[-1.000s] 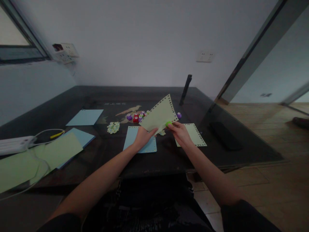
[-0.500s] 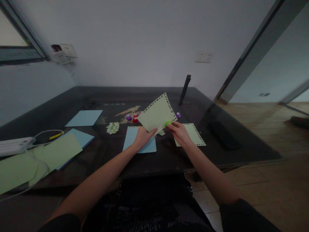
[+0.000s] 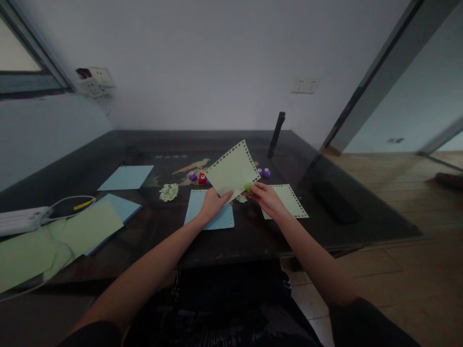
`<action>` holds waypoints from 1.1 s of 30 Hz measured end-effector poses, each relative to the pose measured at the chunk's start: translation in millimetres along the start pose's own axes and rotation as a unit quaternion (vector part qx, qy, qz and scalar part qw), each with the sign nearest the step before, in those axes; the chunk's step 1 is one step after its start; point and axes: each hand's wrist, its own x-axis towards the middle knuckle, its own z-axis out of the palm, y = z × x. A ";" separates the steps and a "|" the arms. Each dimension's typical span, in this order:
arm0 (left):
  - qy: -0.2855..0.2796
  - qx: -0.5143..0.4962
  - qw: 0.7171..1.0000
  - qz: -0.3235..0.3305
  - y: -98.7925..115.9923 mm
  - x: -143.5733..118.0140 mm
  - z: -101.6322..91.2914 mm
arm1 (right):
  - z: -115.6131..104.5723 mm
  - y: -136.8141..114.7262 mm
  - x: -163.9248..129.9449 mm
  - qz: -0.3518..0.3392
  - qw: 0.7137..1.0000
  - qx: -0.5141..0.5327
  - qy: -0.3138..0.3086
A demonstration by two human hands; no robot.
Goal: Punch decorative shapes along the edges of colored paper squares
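My left hand (image 3: 213, 203) pinches the lower corner of a pale green paper sheet (image 3: 233, 167), holding it tilted above the table. Rows of small punched holes run along two of its edges. In my right hand (image 3: 266, 196) is a bright green craft punch (image 3: 248, 187), closed in my fingers at the sheet's lower right edge. Below my left hand lies a blue sheet (image 3: 193, 207) with punched edges. Another punched pale green sheet (image 3: 291, 200) lies under my right hand. Small paper cutouts (image 3: 241, 198) sit on the table between my hands, partly hidden.
Purple (image 3: 192, 176) and red craft punches (image 3: 202, 179) stand behind the sheet. A pile of paper cutouts (image 3: 169, 192) lies left of centre. Farther left are blue paper (image 3: 126, 177), green paper (image 3: 90, 226) and a white power strip (image 3: 21, 219). A dark flat object (image 3: 334, 202) lies right.
The pale green sheet and the green punch have shifted slightly left. The punch now sits a little lower along the sheet's edge, and another purple punch shows behind it.
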 end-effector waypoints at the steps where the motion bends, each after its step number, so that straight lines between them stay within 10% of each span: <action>1: 0.001 -0.002 1.000 -0.001 0.0 0.5 -0.5 | 0.2 -0.2 -0.4 0.002 1.000 -0.003 -0.003; 33: 0.056 -0.035 0.998 -0.023 10.8 6.0 -13.1 | -3.9 -1.9 0.2 0.040 0.998 -0.053 -0.005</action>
